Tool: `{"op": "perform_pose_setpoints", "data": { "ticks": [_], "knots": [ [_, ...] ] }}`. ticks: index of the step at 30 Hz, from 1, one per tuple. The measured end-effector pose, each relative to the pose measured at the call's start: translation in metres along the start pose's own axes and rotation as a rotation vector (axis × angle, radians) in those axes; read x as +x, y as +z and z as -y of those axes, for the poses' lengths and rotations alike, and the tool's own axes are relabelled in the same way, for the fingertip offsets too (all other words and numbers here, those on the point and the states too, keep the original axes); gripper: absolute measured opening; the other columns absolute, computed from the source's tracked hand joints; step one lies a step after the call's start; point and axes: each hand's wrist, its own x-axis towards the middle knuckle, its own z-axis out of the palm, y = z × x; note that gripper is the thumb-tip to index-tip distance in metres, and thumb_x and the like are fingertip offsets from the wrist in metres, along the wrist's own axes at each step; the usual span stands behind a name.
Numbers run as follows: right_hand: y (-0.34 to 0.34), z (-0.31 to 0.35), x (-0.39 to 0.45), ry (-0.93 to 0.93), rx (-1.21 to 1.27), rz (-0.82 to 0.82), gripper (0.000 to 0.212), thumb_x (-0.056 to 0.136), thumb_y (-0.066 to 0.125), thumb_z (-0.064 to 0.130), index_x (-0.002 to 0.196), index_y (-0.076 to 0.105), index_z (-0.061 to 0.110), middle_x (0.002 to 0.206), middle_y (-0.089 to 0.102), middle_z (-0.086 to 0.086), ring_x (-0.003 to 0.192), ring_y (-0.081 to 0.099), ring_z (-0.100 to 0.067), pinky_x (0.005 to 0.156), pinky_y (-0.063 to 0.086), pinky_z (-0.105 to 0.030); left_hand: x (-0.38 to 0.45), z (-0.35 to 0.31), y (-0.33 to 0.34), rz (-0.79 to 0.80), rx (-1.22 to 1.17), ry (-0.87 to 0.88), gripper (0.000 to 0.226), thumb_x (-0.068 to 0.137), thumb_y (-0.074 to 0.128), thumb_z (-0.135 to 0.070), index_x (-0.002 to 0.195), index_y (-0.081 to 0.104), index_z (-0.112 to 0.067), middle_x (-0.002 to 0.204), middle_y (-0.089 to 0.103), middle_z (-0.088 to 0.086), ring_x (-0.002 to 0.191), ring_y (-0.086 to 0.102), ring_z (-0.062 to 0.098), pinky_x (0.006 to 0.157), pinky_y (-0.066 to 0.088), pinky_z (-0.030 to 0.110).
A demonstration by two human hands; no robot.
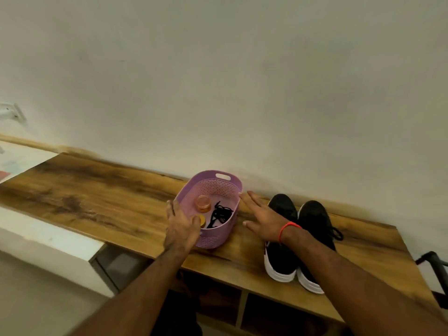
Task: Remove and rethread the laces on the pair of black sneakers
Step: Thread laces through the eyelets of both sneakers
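Two black sneakers with white soles (312, 236) stand side by side on the wooden bench (101, 197), toes toward the wall. A black lace (337, 232) trails from the right shoe. Left of them sits a purple perforated basket (215, 187) holding a bundle of black laces (219, 214). My left hand (180, 227) lies against the basket's near-left rim, fingers mostly straight. My right hand (260, 219), with a red thread round the wrist, hovers flat and spread between the basket and the shoes, fingertips near the basket's right rim.
Inside the basket are also a small orange jar (202, 202) and a yellow lid (200, 220). The pale wall runs close behind the bench. Open cubbies (278, 318) lie under the bench top. A black metal frame (434, 263) stands at the right edge.
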Motion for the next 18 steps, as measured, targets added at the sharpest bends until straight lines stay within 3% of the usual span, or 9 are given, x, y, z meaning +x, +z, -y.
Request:
{"op": "perform_pose_setpoints", "data": {
  "ticks": [4, 7, 10, 14, 18],
  "knots": [
    [-0.013, -0.036, -0.064, 0.047, 0.004, -0.196, 0.08, 0.097, 0.058, 0.04, 0.157, 0.005, 0.04, 0.167, -0.006, 0.004, 0.154, -0.005, -0.021, 0.125, 0.011, -0.046, -0.009, -0.002, 0.009, 0.077, -0.06, 0.079, 0.107, 0.068, 0.067, -0.073, 0.156, 0.033, -0.024, 0.166, -0.012, 0.003, 0.148, 0.024, 0.041, 0.111, 0.042, 0.052],
    [-0.008, -0.064, -0.105, 0.224, -0.05, -0.215, 0.092, 0.088, 0.06, 0.061, 0.156, 0.0, 0.043, 0.166, -0.012, 0.004, 0.153, -0.01, -0.025, 0.124, 0.006, -0.052, -0.012, 0.001, 0.008, 0.179, 0.044, 0.189, 0.112, 0.054, 0.074, -0.075, 0.15, 0.041, -0.028, 0.164, -0.019, 0.006, 0.151, 0.014, 0.043, 0.116, 0.034, 0.049],
    [-0.004, -0.082, -0.118, 0.413, -0.001, -0.173, 0.117, 0.074, 0.066, 0.074, 0.155, -0.012, 0.041, 0.163, -0.024, 0.003, 0.152, -0.016, -0.031, 0.122, 0.004, -0.056, -0.012, 0.001, 0.015, 0.123, 0.083, 0.192, 0.112, 0.053, 0.076, -0.073, 0.147, 0.043, -0.023, 0.165, -0.014, 0.008, 0.149, 0.02, 0.043, 0.113, 0.039, 0.048],
    [-0.003, -0.094, -0.114, 0.491, 0.234, -0.161, 0.133, 0.066, 0.079, 0.068, 0.153, -0.019, 0.041, 0.163, -0.026, 0.0, 0.152, -0.01, -0.034, 0.121, 0.017, -0.057, -0.004, -0.01, 0.023, 0.075, 0.084, 0.122, 0.117, 0.053, 0.075, -0.071, 0.151, 0.039, -0.019, 0.165, -0.012, 0.009, 0.148, 0.02, 0.044, 0.112, 0.04, 0.053],
    [-0.002, -0.097, -0.109, 0.491, 0.295, -0.16, 0.134, 0.068, 0.081, 0.061, 0.152, -0.021, 0.041, 0.163, -0.027, 0.001, 0.152, -0.01, -0.034, 0.121, 0.016, -0.057, 0.009, -0.014, 0.028, 0.071, 0.085, 0.106, 0.124, 0.056, 0.073, -0.071, 0.158, 0.026, -0.02, 0.165, -0.021, 0.008, 0.148, 0.022, 0.048, 0.111, 0.041, 0.058]
  ]
}}
